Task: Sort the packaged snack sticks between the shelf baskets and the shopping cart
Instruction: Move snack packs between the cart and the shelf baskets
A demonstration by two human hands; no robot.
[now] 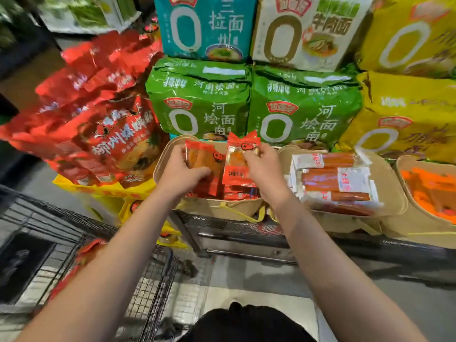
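cart [158, 280] wire is sitting nearest me at lower left, with red packets lying inside. i am seeing the left hand [181, 172] curling its fingers round a red snack packet [204, 159], and the right hand [265, 166] pinching a second packet [240, 154] upright just beside it. both are hovering over the tan basket [162, 156] holding more red packets. the next basket [389, 193] to the right is holding white-labelled sticks [333, 180].
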